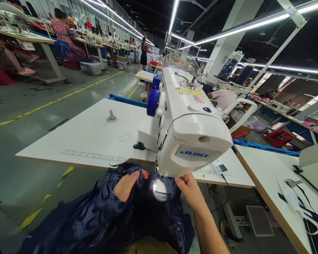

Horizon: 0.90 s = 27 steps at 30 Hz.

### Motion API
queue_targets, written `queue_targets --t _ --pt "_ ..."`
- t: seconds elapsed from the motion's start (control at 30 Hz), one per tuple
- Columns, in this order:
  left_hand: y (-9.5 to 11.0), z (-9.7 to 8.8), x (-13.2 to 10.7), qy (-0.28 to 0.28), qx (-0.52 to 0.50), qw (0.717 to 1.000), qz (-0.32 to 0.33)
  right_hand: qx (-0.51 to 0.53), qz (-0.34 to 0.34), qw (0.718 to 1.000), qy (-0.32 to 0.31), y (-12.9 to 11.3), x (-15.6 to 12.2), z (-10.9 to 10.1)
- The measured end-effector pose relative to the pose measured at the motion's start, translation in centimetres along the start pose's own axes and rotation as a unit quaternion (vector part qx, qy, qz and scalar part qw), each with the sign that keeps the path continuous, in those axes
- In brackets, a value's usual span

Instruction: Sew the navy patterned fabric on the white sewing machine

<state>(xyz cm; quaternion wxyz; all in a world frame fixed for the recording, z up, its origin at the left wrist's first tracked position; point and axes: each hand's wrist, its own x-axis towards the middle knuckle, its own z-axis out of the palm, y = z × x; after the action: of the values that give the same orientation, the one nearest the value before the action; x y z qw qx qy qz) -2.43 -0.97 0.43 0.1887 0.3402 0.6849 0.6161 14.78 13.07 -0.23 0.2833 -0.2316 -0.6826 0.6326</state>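
Dark blue patterned fabric [100, 218] lies bunched at the near edge of the white table [90, 134], under the head of the sewing machine [185, 134]. The tabletop to the left of the machine is open, with a printed ruler strip [92, 155] along its front edge. The cloth runs from the needle plate [159, 190] down towards the lap. The left hand [127, 185] presses flat on the folds, fingers curled over them; the right hand [189, 190] pinches the cloth beside the plate
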Motion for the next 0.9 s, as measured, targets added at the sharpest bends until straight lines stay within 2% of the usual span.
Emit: queue_targets --t 0.1,0.3,0.47,0.6,0.67,0.9 --pt "0.0 -1.1 -0.1 -0.015 0.0 1.0 -0.021 -0.003 -0.006 1.0 -0.017 -0.2 0.1 0.3" --pt "-1.1 -2.3 0.1 -0.038 -0.069 0.987 -0.137 -0.002 -0.005 1.0 0.007 -0.1 0.2 0.4" --pt "-1.6 -3.2 0.4 -0.068 -0.015 0.99 -0.125 -0.019 -0.019 1.0 0.007 -0.3 0.3 0.3" --pt "-1.4 -3.5 0.7 -0.109 -0.021 0.975 -0.195 -0.034 -0.024 0.999 -0.001 -0.9 0.1 -0.1" --pt "-1.5 -3.5 0.8 -0.125 -0.023 0.971 -0.202 -0.033 -0.025 0.999 -0.004 -1.2 0.0 -0.2" --pt "-1.2 -3.2 0.4 -0.133 -0.116 0.962 -0.206 0.001 -0.036 0.999 -0.006 -2.1 -1.2 -0.3"
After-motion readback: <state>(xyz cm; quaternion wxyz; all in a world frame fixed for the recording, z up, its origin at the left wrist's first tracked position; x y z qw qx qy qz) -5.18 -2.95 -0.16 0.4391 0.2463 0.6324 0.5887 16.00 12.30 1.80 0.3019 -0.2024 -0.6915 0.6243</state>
